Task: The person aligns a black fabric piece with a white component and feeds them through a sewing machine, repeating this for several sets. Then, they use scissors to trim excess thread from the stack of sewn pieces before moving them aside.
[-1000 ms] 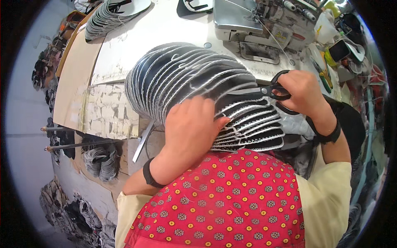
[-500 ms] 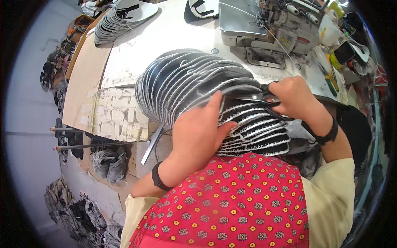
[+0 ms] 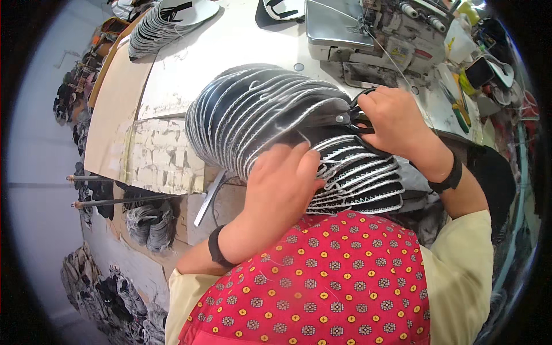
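I have the stack [image 3: 230, 115] lying fanned out on the near part of the desk [image 3: 247, 34], hanging over toward the red apron [image 3: 310, 282], and I take it as my landmark for everything else. Its long axis runs slantwise, from a rounded grey end at the far left to a black end at the near right, each layer edged in white stitching. My left hand [image 3: 282, 181] lies over the stack's near side, fingers bent and slightly blurred at the line where grey meets black, thumb against the black layers; I cannot tell whether they pinch an edge or merely press on it. My right hand [image 3: 397, 123] is at the stack's right edge, fingers curled around the black handles of the scissors [image 3: 340, 119]. The scissors' long axis lies crosswise, pointing left into the stack, with the pivot just at its right edge, beyond and to the right of my left fingers; the blades are mostly hidden, so I cannot place their tips. Beyond the stack to the right stands the sewing machine [image 3: 402, 46]; beyond it to the left sits a second pile [image 3: 152, 34]. A tan board [image 3: 118, 109] lies left of the stack, and a metal strip [image 3: 207, 201] sticks out near its left side.
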`<state>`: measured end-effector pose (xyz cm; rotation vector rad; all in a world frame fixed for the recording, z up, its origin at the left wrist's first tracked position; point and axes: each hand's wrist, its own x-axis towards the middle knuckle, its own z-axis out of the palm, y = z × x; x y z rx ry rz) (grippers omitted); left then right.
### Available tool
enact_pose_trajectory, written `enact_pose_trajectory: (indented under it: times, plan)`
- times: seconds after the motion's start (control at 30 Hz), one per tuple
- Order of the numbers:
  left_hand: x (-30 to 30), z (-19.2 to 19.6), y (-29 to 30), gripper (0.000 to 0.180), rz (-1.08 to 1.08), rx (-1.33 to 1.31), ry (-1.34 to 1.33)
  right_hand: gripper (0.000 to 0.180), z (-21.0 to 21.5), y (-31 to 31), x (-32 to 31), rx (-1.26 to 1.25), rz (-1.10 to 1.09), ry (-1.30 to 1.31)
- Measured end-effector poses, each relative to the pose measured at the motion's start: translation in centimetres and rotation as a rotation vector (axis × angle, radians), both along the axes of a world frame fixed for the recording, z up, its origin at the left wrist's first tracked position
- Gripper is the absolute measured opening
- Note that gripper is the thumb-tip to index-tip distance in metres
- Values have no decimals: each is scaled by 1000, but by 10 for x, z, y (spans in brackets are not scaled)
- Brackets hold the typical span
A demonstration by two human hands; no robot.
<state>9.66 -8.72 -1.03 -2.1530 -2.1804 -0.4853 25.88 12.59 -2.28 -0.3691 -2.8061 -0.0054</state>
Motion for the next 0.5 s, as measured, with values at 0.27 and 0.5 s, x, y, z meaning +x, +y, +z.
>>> enact_pose_trajectory:
  times: [0.27, 0.5]
  plan:
    - [-11, -3, -6, 49, -93, 41, -283, 35, -24, 3, 13, -7, 81, 5]
    - [-10, -11, -9, 53, -17, 143, -463, 27, -14, 10, 33, -202, 122, 144]
